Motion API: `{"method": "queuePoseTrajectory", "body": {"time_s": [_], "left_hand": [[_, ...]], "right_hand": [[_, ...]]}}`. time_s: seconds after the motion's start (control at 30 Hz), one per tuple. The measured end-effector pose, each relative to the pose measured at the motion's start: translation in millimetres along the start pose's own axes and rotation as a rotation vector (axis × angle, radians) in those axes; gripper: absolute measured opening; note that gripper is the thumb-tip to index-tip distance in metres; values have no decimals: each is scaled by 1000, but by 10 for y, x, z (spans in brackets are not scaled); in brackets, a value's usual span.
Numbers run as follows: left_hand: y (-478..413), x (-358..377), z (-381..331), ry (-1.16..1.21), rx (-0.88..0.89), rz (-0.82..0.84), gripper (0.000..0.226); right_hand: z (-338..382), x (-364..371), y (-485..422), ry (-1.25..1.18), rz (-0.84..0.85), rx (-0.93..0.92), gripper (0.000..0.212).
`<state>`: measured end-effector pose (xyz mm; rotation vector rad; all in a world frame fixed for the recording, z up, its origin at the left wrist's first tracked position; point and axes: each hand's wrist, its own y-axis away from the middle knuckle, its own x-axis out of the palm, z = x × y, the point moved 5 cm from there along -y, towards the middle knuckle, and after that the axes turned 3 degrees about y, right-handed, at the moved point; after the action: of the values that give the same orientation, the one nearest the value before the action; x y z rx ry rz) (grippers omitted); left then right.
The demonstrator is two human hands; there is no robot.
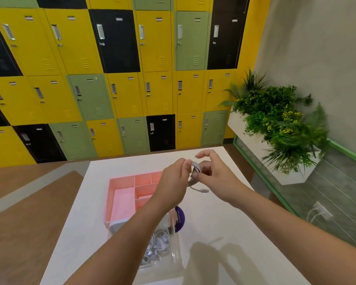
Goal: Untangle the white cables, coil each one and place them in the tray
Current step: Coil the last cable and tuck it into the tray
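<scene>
Two bare hands, the left hand (173, 177) and the right hand (212, 175), hold one thin white cable (195, 167) between them over one white rectangular table (224, 223). The table carries one pink plastic divided tray (111, 194), one clear plastic box (176, 249) and one round purple disc (180, 220). The tangled white cables (158, 241) in the box are too bunched to count. Metal lockers (152, 42) come in three colours: yellow, green and black. One white planter box (253, 145) holds green foliage.

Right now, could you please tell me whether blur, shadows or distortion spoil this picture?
Head view: the white cable between the left hand and right hand is soft, its dangling end smeared; same view: a grey shadow lies on the white table; same view: the lockers lean and bow, wide-angle distortion.
</scene>
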<state>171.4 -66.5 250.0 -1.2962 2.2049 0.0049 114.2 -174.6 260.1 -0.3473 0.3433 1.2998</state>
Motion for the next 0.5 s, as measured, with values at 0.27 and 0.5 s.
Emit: {"method": "queuePoseTrajectory", "body": {"time_s": [0.27, 0.5], "left_hand": [[69, 91, -116, 102, -26, -113, 30], [49, 159, -93, 180, -100, -106, 24]], "right_hand": [[34, -89, 17, 253, -348, -150, 42], [-18, -64, 20, 409, -385, -155, 31]]}}
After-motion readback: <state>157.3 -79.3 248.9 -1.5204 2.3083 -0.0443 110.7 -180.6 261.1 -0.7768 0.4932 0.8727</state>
